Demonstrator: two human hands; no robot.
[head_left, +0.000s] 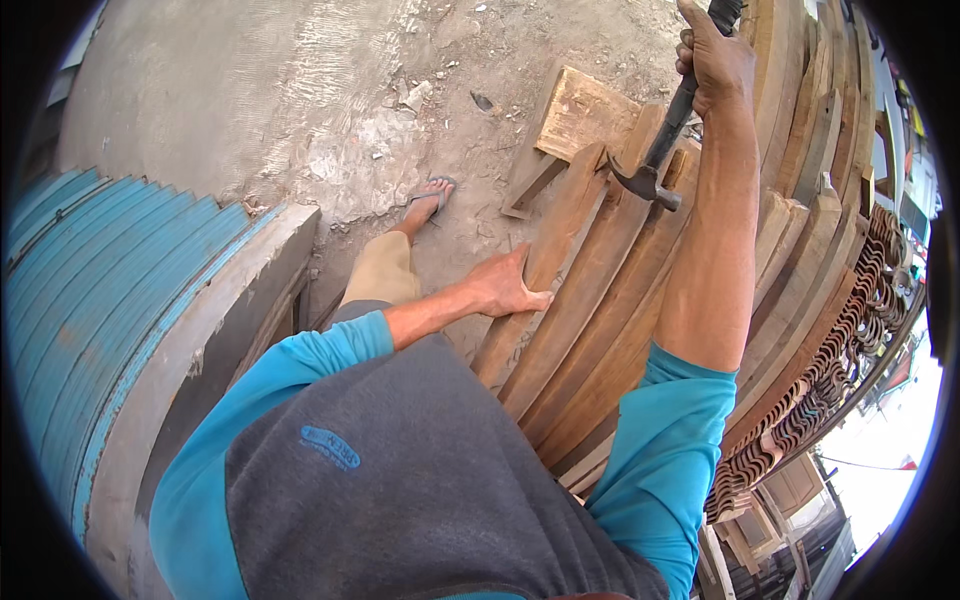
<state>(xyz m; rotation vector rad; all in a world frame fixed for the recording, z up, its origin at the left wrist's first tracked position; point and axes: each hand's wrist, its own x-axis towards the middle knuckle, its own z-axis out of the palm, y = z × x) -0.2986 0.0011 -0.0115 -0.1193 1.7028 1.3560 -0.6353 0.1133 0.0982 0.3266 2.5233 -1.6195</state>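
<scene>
Bare ground (240, 110) leaves room leftward; hammer (667, 132) and wooden beams (598, 250) crowd the right.

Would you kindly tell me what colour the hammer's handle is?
The handle is black, seen best in the head view.

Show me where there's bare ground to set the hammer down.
Widest free patch: the ground left of the foot, beyond the blue panel. A smaller, gritty one lies between foot and wooden stand. Crowded: the right, beams side by side, left hand on the leftmost.
</scene>
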